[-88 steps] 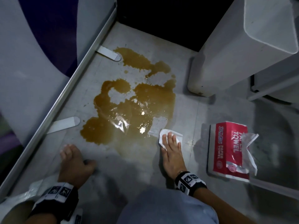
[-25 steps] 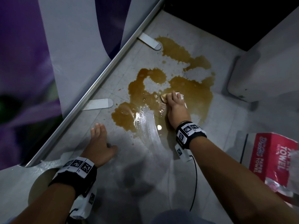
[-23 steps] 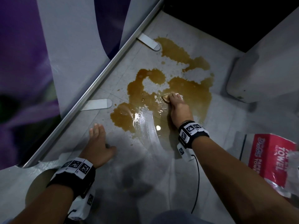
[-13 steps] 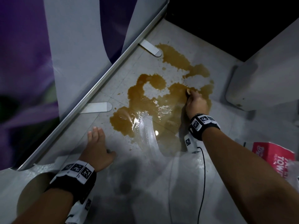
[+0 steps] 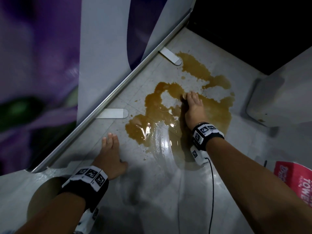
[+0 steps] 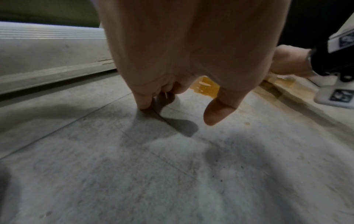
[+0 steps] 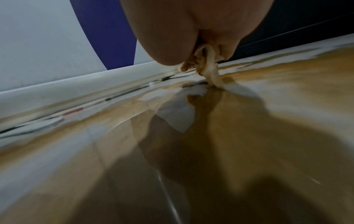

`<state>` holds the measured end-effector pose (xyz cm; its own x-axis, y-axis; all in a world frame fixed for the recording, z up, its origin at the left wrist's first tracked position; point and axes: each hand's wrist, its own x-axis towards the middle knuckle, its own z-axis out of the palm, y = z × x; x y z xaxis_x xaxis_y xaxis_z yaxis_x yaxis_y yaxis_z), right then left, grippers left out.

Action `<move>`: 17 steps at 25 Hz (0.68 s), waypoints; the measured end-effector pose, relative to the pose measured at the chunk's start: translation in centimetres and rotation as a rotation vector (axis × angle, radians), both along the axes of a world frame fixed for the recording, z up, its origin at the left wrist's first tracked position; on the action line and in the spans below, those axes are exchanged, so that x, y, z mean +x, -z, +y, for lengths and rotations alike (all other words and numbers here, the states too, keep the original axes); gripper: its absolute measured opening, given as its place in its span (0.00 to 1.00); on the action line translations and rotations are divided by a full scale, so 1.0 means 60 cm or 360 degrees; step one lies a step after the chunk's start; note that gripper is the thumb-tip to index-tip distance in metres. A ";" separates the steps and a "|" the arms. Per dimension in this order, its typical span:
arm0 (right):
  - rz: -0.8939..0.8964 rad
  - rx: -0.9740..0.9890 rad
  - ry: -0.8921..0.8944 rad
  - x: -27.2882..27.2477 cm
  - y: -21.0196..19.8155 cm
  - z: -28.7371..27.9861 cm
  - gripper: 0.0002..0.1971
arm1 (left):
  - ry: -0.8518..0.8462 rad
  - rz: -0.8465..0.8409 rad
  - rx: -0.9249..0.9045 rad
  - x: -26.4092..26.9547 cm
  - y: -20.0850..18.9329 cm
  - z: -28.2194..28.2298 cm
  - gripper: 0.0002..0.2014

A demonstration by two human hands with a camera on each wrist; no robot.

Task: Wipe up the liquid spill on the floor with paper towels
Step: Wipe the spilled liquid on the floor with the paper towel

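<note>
The brown spill (image 5: 182, 114) spreads over the grey tiled floor (image 5: 152, 191), its long axis running from about 7 o'clock up to 1 o'clock in the head view, with a thin wet smear trailing toward 6 o'clock. The right hand (image 5: 194, 108) lies palm-down in the middle of the puddle, fingers pointing to 12 o'clock, bunched around a soaked paper towel (image 7: 209, 72). In the right wrist view the towel hangs as a crumpled, tan-stained wad from under the fingers, its tip touching the wet floor. The left hand (image 5: 110, 159) rests on dry floor at 7 o'clock of the spill, fingers straight and close together, fingertips down, thumb apart, holding nothing.

A red paper towel pack (image 5: 297, 183) lies at the 4 o'clock edge of the head view; how much is inside cannot be told. A metal rail (image 5: 108, 97) under a white and purple panel (image 5: 104, 39) borders the floor from 8 to 1 o'clock, with two flat metal tabs (image 5: 112, 113) jutting from it. A white unit (image 5: 278, 100) stands at 3 o'clock.
</note>
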<state>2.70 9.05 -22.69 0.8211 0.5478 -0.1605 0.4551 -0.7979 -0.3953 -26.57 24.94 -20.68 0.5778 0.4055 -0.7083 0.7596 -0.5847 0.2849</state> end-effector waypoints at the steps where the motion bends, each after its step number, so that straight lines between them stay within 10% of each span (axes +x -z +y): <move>1: -0.0039 0.0043 -0.0002 0.008 -0.004 0.019 0.31 | 0.0007 -0.0009 -0.0004 -0.002 0.001 0.001 0.53; 17: 0.0015 -0.0260 -0.0570 -0.068 -0.006 0.163 0.39 | 0.0145 0.0042 0.0019 -0.009 0.007 0.005 0.55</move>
<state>-1.40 18.85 -22.33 0.5808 0.7659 -0.2758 0.7129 -0.6421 -0.2819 -27.10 25.26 -21.11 0.5941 0.3605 -0.7191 0.7101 -0.6550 0.2583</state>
